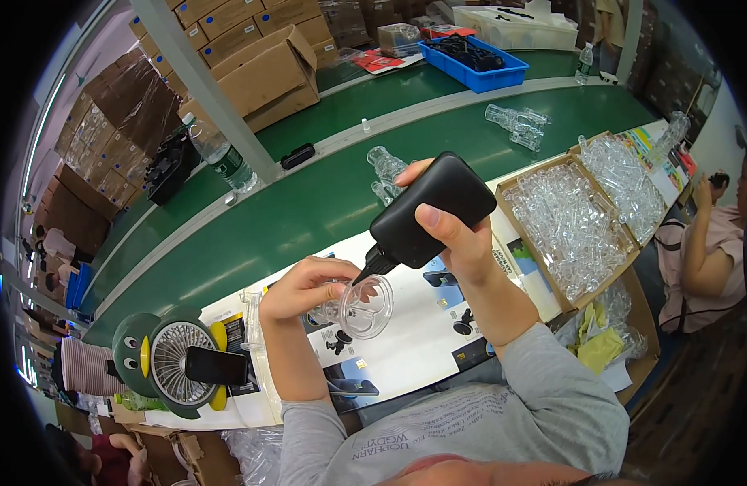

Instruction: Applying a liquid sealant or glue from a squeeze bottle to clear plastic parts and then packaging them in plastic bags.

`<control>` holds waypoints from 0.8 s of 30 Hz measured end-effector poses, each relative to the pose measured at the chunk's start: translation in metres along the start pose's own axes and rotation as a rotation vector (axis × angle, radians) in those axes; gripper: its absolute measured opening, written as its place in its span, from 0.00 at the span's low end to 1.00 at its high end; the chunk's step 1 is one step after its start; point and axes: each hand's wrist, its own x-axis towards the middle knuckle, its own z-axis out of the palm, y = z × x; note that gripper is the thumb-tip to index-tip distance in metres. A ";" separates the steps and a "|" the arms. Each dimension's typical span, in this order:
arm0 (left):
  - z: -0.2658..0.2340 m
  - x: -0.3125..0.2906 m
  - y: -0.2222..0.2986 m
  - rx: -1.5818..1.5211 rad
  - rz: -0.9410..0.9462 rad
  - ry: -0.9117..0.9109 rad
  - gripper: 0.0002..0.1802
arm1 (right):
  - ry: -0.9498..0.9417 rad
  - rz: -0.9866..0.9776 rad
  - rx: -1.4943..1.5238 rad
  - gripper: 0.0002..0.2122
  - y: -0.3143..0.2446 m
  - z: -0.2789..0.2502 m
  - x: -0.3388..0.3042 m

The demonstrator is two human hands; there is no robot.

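Note:
My right hand (pixel 463 243) is wrapped round a black squeeze bottle (pixel 434 212), which is tilted with its narrow nozzle pointing down to the left. The nozzle tip reaches the rim of a clear round plastic part (pixel 367 326); whether it touches cannot be made out. That part is pinched by my left hand (pixel 299 287), with its open round end turned toward me. Behind the bottle, a clear plastic piece with branching tubes (pixel 385 168) lies on the green conveyor belt (pixel 309 212), partly hidden by my right hand.
Cardboard trays of clear plastic pieces (pixel 564 231) stand at the right. A penguin-shaped fan (pixel 181 360) with a phone (pixel 215 367) before it sits at the left. Beyond are a water bottle (pixel 219 158), a blue bin (pixel 475 69) and more clear pieces (pixel 519 123). A person sits at far right.

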 end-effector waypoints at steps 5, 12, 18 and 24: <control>0.006 0.002 0.000 -0.017 0.037 0.077 0.18 | 0.009 -0.023 0.017 0.17 0.005 -0.003 0.003; -0.009 -0.009 -0.022 -0.165 0.201 0.424 0.20 | 0.151 -0.106 0.064 0.17 0.021 -0.009 0.019; -0.028 -0.030 -0.074 -0.578 0.281 0.926 0.23 | 0.110 -0.117 -0.279 0.16 0.075 -0.028 0.040; -0.008 -0.046 -0.125 -1.030 0.349 0.952 0.21 | -0.487 -0.268 -1.107 0.23 0.162 -0.044 -0.005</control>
